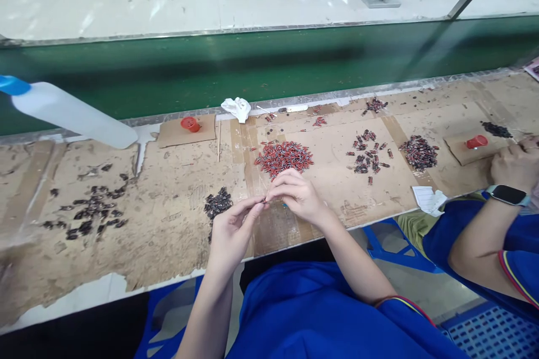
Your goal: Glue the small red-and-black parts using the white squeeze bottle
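My left hand (pixel 236 231) and my right hand (pixel 298 195) meet fingertip to fingertip above the cardboard-covered bench (pixel 168 235). Both are closed in a pinch on a tiny dark part (pixel 264 200), mostly hidden by the fingers, so its kind does not show. Just beyond my right hand lies a heap of small red and silver parts (pixel 284 158). A smaller pile of black parts (pixel 218 202) sits beside my left hand, on its far left side.
Scattered black parts (pixel 95 210) lie at left, near a white bottle (pixel 76 115) with a blue cap. A red cup (pixel 190 124), a thin stick (pixel 219 141) and crumpled tissue (pixel 237 108) lie farther back. At right are more part piles (pixel 419 152) and a co-worker's hand (pixel 514 167).
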Motion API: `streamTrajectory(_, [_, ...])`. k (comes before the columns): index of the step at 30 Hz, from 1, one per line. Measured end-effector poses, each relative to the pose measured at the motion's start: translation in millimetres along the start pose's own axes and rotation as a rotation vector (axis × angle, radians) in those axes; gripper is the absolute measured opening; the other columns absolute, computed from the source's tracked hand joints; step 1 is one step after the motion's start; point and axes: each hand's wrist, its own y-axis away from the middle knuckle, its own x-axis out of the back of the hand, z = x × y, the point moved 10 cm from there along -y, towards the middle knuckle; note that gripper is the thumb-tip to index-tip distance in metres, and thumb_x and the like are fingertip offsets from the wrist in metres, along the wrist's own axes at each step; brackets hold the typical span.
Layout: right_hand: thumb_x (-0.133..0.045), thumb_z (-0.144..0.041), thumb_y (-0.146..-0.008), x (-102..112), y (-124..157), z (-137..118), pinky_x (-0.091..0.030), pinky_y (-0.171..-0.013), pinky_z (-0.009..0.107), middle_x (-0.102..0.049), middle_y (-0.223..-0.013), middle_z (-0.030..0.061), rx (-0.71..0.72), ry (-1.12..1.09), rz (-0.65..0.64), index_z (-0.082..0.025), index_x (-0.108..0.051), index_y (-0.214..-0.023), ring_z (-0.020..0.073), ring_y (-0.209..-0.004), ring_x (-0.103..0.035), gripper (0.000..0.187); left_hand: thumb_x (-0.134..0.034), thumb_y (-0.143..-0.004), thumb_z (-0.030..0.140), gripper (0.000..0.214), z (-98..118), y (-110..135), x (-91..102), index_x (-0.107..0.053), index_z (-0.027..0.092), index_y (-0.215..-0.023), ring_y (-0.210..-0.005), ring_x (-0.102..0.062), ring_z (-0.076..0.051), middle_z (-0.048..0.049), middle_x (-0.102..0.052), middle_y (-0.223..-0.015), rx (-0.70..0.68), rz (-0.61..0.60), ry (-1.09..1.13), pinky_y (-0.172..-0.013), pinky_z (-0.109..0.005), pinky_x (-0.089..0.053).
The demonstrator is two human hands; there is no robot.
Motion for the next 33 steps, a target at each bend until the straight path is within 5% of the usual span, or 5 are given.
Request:
streamTrajectory(15, [-0.043, -0.014, -0.097, 4.8, 4.3, -17.6, -0.054, -0.084, 0.039, -0.073, -0.087, 0.0065, 0.132, 0.012, -0.045, -0.024, -0.075, -0.088, 0.0204, -0.096, -0.059, 0.035, -0.079, -0.061, 0.052, 0.04, 2.0, -3.1, -5.4, -0.073, 0.016, -0.078, -0.077, -0.072, -0.022, -0.008, -0.075, -0.075, 0.083, -0.067, 0.06, -0.077, -0.034, -0.059])
streamTrajectory(19, [-0.062, -0.028, -0.089, 15.7, 5.9, -7.1, -0.056, -0.082, 0.039, -0.074, -0.084, 0.0049, -0.121, -0.191, 0.071, -0.023, -0.075, -0.086, 0.0195, -0.086, -0.066, 0.014, -0.073, -0.068, 0.052, 0.037, 11.3, 0.4, -11.2, -0.07, 0.016, -0.079, -0.076, -0.07, -0.02, -0.0067, -0.074, -0.077, 0.02, -0.041, 0.057, -0.076, -0.032, -0.058])
streamTrajectory(24, [-0.07, -0.036, -0.081, 21.7, 22.4, 10.7, -0.058, -0.07, 0.029, -0.073, -0.087, 0.0054, -0.468, -0.39, 0.248, -0.019, -0.075, -0.089, 0.016, -0.076, -0.068, 0.019, -0.068, -0.076, 0.048, 0.032, 23.9, 9.1, -18.9, -0.067, 0.017, -0.086, -0.081, -0.07, -0.019, -0.0061, -0.073, -0.082, -0.062, 0.006, 0.036, -0.081, -0.032, -0.057])
streamTrajectory(33, [-0.066, -0.027, -0.087, 36.2, 28.8, -3.5, -0.056, -0.082, 0.035, -0.075, -0.085, 0.004, -0.307, -0.242, 0.292, -0.022, -0.075, -0.086, 0.0172, -0.084, -0.068, 0.01, -0.066, -0.077, 0.046, 0.03, 28.7, 10.4, -33.5, -0.067, 0.016, -0.085, -0.079, -0.07, -0.019, -0.006, -0.073, -0.08, -0.073, -0.003, 0.05, -0.078, -0.031, -0.057])
